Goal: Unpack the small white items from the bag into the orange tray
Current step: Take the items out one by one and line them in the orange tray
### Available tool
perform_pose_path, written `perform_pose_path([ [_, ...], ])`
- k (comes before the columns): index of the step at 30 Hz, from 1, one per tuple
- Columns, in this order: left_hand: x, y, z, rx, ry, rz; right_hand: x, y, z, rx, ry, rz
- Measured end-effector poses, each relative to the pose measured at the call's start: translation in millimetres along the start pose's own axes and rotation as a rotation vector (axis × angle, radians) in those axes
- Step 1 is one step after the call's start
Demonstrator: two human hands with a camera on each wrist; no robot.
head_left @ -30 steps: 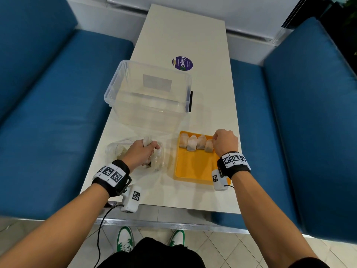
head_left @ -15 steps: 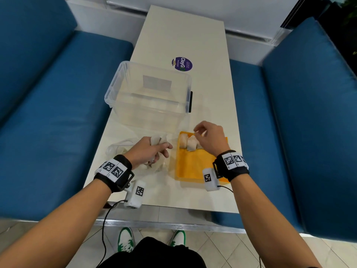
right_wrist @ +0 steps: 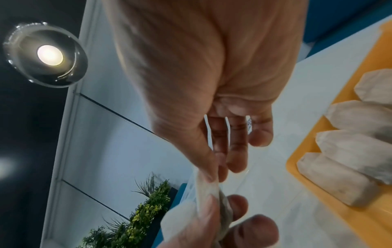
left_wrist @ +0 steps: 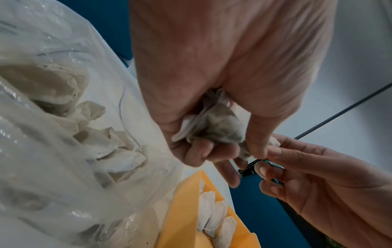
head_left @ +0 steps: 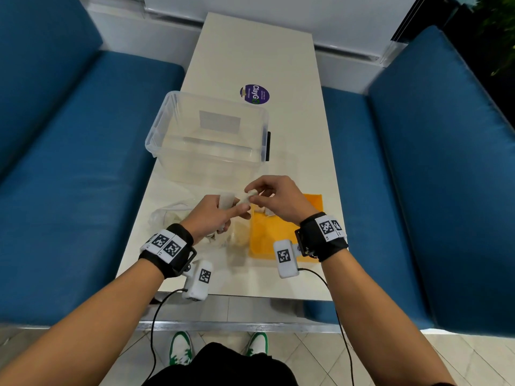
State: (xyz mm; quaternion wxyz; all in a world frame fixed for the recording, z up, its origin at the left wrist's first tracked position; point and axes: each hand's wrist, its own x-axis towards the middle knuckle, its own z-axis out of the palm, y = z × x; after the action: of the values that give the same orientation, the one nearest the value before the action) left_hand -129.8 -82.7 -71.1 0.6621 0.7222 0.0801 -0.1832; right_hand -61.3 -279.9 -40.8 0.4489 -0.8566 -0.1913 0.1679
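Observation:
My left hand (head_left: 235,211) is raised just above the clear plastic bag (head_left: 170,218) and grips a small bunch of white sachets (left_wrist: 218,125). My right hand (head_left: 255,195) meets it from the right and pinches the end of one sachet (right_wrist: 206,188) between thumb and forefinger. The left fingers (right_wrist: 212,226) still touch that sachet. The orange tray (head_left: 278,238) lies under and right of the hands, with a row of several sachets (left_wrist: 214,216) at its far edge. More sachets (left_wrist: 118,156) lie inside the bag.
A large clear plastic bin (head_left: 211,135) stands on the white table (head_left: 292,135) right behind the hands. A purple round sticker (head_left: 255,93) lies beyond it. Blue benches (head_left: 69,162) flank the table on both sides.
My right hand left the tray's far right corner and moved left to the left hand. My left hand rose from the bag with sachets in its grip.

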Motion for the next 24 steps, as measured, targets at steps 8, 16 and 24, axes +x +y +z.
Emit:
perform_pose_path([
  [8,-2.6,-2.2,0.9,0.115,0.0,-0.004,-4.0,-7.4,-2.1,-0.108,-0.022,0.001],
  [16,-6.0,-1.0,9.7,0.092,0.067,0.067,-6.7,-4.3,-1.3,-0.071,0.068,-0.041],
  [24,-4.4,0.0,26.9,0.155,0.029,0.017,-21.3,7.4,-46.8,-0.21,0.154,-0.029],
])
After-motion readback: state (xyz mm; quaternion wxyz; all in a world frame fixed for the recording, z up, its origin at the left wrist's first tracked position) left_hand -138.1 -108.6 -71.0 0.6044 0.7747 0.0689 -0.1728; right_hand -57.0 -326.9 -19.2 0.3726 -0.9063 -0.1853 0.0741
